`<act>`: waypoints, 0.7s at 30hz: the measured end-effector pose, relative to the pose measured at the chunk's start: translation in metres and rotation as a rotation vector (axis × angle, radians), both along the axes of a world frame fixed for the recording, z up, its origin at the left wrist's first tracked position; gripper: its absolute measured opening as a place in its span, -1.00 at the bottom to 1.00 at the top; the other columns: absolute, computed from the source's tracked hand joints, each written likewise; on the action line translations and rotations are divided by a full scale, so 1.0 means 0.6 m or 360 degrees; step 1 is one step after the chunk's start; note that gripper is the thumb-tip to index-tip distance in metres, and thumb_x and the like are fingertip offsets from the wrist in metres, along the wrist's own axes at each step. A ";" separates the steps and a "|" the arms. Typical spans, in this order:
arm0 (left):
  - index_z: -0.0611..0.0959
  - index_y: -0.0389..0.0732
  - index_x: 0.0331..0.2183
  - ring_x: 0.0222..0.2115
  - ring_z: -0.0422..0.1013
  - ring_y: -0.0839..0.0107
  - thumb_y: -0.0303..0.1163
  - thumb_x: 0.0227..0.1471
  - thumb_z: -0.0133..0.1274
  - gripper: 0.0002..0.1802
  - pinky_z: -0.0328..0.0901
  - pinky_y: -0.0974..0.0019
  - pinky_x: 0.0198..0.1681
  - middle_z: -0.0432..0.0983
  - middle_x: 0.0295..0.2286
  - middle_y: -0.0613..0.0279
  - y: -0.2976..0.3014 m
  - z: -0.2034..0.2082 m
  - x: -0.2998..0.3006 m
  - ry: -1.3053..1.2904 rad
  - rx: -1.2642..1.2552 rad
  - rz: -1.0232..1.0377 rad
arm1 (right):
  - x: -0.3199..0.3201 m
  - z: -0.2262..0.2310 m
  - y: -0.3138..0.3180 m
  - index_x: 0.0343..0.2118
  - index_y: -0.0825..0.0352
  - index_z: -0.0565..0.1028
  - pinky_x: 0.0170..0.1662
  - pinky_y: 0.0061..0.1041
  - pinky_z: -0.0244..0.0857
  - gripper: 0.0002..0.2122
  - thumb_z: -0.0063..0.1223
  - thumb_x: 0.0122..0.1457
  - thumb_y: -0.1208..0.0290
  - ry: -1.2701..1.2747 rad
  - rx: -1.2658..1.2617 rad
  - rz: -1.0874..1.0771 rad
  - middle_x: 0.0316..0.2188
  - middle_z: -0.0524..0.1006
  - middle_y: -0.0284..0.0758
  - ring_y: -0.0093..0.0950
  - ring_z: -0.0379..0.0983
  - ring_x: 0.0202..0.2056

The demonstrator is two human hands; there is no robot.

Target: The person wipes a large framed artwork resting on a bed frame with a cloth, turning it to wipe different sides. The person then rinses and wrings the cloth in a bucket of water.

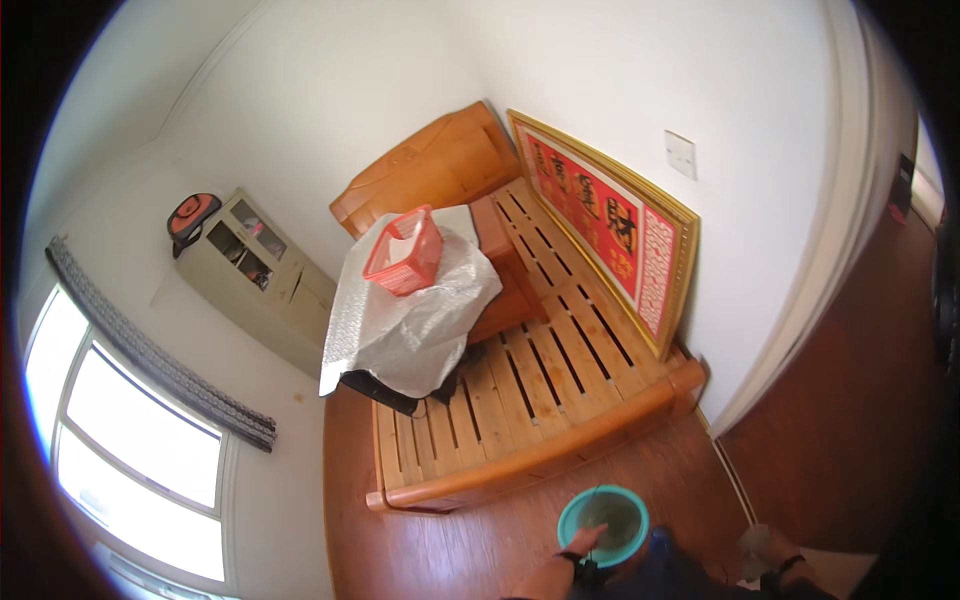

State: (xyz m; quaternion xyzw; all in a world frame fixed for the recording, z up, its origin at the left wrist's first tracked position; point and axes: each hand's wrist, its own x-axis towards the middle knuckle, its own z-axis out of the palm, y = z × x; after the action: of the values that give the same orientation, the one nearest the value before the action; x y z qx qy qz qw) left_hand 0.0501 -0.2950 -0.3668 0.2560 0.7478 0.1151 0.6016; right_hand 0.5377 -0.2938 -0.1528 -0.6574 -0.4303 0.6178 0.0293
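Observation:
Low in the view, a round turquoise basin [643, 513] with a greyish, murky inside sits in front of the bed's foot. My left hand [587, 540] grips its near-left rim, with part of the hand reaching over the inside; the fingers beneath are hidden. A dark band circles my left wrist. Further right, near the doorway, is my right hand [778, 547], also with a dark wristband. It is blurred, and a pale greyish shape beside it cannot be made out.
A slatted wooden bed [560, 425] fills the middle, bearing a silvery sheet [400, 335] and a red plastic basket [408, 270]. A gold-framed red picture [620, 220] leans against the wall. A cabinet [255, 285] stands left; a doorway [830, 400] opens right.

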 end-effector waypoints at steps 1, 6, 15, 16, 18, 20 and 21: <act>0.58 -0.25 -0.63 -0.66 0.32 0.34 0.18 -0.12 0.11 -0.41 0.18 0.23 -0.58 0.40 -0.71 0.19 0.021 -0.011 0.019 -0.0048 0.0109 -0.0164 | 0.017 -0.015 -0.021 0.05 0.32 0.31 -0.01 -0.35 0.30 -0.43 0.24 -0.05 0.31 -0.0030 0.0033 -0.0023 -0.14 0.51 -0.18 -0.32 0.45 -0.12; 0.58 -0.28 -0.30 -0.57 0.37 0.39 0.12 -0.15 0.17 -0.38 0.24 0.31 -0.55 0.46 -0.57 0.20 0.126 0.083 0.147 -0.0227 0.0447 -0.0978 | 0.053 -0.109 -0.126 0.06 0.31 0.28 -0.08 -0.35 0.33 -0.39 0.27 -0.08 0.30 -0.0056 0.0297 -0.0325 -0.20 0.53 -0.19 -0.33 0.47 -0.18; 0.57 -0.30 -0.42 -0.67 0.37 0.43 -0.03 -0.11 0.17 -0.54 0.22 0.35 -0.66 0.45 -0.65 0.18 0.313 0.101 0.344 -0.0259 0.0042 -0.1274 | 0.012 -0.139 -0.304 0.01 0.40 0.29 -0.02 -0.29 0.32 -0.30 0.30 -0.16 0.10 -0.0690 -0.0054 -0.0801 -0.12 0.47 0.00 -0.13 0.43 -0.08; 0.57 -0.29 -0.44 -0.67 0.38 0.43 -0.05 -0.11 0.16 -0.56 0.22 0.34 -0.66 0.45 -0.64 0.16 0.302 0.093 0.360 -0.0286 0.0020 -0.1221 | 0.002 -0.137 -0.342 0.00 0.42 0.29 -0.03 -0.29 0.32 -0.30 0.30 -0.17 0.09 -0.0743 -0.0087 -0.0831 -0.12 0.47 0.00 -0.12 0.43 -0.09; 0.54 -0.27 -0.45 -0.71 0.32 0.42 -0.04 -0.10 0.16 -0.56 0.18 0.32 -0.67 0.37 -0.68 0.23 0.304 0.098 0.411 -0.0363 -0.0009 -0.1215 | -0.037 -0.120 -0.382 -0.01 0.44 0.30 -0.04 -0.28 0.33 -0.28 0.30 -0.18 0.08 -0.0777 -0.0204 -0.0902 -0.12 0.46 0.01 -0.13 0.42 -0.07; 0.51 -0.24 -0.47 -0.73 0.26 0.41 -0.04 -0.10 0.16 -0.58 0.15 0.29 -0.68 0.29 -0.70 0.29 0.297 0.081 0.420 -0.0361 -0.0040 -0.1319 | -0.083 -0.105 -0.434 0.00 0.43 0.30 -0.03 -0.27 0.33 -0.30 0.29 -0.18 0.12 -0.0638 -0.0086 -0.1203 -0.11 0.46 0.00 -0.12 0.42 -0.07; 0.52 -0.25 -0.47 -0.72 0.27 0.40 -0.06 -0.10 0.17 -0.59 0.15 0.27 -0.67 0.30 -0.70 0.28 0.312 0.055 0.422 -0.0293 -0.0012 -0.1449 | -0.102 -0.135 -0.461 -0.04 0.43 0.36 -0.06 -0.28 0.34 -0.36 0.27 -0.18 0.15 -0.0500 -0.0009 -0.1336 -0.15 0.49 -0.02 -0.12 0.44 -0.10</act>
State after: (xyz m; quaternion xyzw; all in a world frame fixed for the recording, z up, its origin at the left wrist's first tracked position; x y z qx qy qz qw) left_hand 0.3033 -0.1080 -0.3338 0.5448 0.5032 -0.1412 0.6557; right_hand 0.4766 -0.5704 -0.2336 -0.8610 -0.1238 0.4464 0.2100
